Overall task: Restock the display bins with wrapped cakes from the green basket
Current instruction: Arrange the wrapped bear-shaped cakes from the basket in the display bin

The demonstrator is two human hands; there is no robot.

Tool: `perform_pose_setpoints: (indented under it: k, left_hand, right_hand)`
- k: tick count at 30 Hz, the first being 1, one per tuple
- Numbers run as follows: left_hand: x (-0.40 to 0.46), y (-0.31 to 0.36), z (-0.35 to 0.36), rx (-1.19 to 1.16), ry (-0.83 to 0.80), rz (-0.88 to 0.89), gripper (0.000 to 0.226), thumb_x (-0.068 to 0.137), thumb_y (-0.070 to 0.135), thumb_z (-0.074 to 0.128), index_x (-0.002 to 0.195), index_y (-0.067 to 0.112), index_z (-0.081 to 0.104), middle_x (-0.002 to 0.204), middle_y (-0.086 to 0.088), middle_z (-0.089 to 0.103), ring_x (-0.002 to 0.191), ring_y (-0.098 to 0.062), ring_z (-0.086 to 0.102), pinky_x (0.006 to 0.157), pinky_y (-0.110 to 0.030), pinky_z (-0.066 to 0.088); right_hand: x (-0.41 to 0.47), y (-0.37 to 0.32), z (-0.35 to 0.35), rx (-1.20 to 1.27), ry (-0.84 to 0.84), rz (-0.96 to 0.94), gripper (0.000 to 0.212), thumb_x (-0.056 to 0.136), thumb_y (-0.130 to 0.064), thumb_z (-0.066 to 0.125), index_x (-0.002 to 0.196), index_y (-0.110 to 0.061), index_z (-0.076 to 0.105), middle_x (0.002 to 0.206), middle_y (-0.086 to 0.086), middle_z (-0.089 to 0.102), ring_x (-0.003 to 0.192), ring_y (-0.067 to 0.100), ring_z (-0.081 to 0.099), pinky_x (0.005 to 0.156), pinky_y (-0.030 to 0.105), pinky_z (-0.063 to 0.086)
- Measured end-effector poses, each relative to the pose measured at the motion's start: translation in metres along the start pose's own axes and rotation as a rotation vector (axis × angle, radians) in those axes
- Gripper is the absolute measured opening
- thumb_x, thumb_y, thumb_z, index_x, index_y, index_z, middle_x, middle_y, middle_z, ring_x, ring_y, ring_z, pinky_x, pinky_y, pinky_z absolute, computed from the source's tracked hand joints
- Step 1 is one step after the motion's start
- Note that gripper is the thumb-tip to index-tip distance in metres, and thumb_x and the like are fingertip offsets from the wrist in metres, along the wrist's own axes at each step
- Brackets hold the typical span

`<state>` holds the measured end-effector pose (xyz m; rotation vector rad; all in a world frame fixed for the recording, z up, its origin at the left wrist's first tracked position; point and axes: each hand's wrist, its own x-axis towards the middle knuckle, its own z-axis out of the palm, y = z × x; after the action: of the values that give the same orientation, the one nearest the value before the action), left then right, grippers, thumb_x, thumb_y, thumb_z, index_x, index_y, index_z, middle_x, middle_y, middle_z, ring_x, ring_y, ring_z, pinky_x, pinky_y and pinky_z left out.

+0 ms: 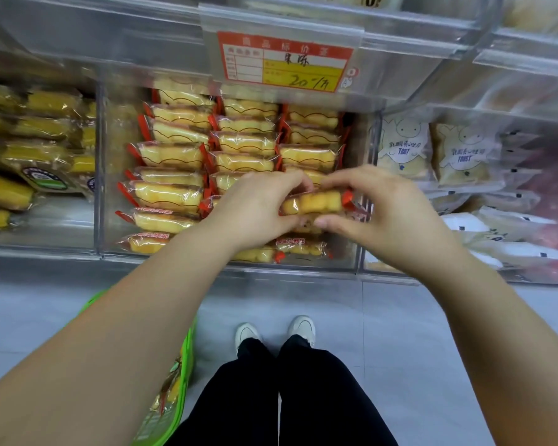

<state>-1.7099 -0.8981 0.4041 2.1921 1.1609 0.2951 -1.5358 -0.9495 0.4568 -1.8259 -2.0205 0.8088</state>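
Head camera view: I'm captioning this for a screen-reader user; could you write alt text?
Both hands, left hand and right hand, hold one red-edged wrapped cake over the middle display bin, which holds rows of matching cakes. A green basket sits on the floor at lower left.

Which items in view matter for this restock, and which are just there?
Job items:
- wrapped cake, gripped by left hand and right hand
- middle bin with rows of red-edged cakes
- green basket on the floor

Bystanders:
- yellow cakes in the left bin
- toast packs in the right bin
- price tag
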Motion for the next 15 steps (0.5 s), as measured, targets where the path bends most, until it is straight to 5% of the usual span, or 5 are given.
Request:
perform_pose_setpoints:
  k: [5,11,15]
  left_hand:
    - [0.007,-0.007,0.003,0.329,-0.049,0.101,0.055,0.073,0.043,0.072,0.123,0.032,0.052,0.119,0.011,0.061,0.113,-0.016,0.05,0.094,-0.035,0.032]
    - [0.0,-0.02,-0.013,0.108,-0.007,0.019,0.044,0.074,0.037,0.073,0.115,0.026,0.061,0.111,0.006,0.065,0.107,-0.018,0.057,0.098,-0.041,0.037]
    - [-0.003,-0.017,-0.008,0.248,0.067,0.041,0.039,0.075,0.039,0.071,0.111,0.028,0.059,0.111,0.007,0.065,0.108,-0.018,0.054,0.094,-0.037,0.031]
  right_hand:
    - [0.005,0.003,0.02,-0.249,0.056,-0.026,0.027,0.079,-0.02,0.069,0.105,-0.014,0.064,0.101,0.005,0.063,0.091,0.023,0.058,0.076,0.033,0.043]
    - [0.016,0.001,0.035,-0.002,0.144,0.087,0.023,0.079,-0.016,0.071,0.099,-0.01,0.062,0.093,-0.006,0.052,0.085,0.008,0.046,0.07,0.015,0.03]
    - [0.019,0.003,0.041,-0.43,0.068,-0.02,0.03,0.077,-0.02,0.071,0.101,-0.005,0.06,0.101,0.009,0.058,0.099,0.026,0.048,0.078,0.032,0.038]
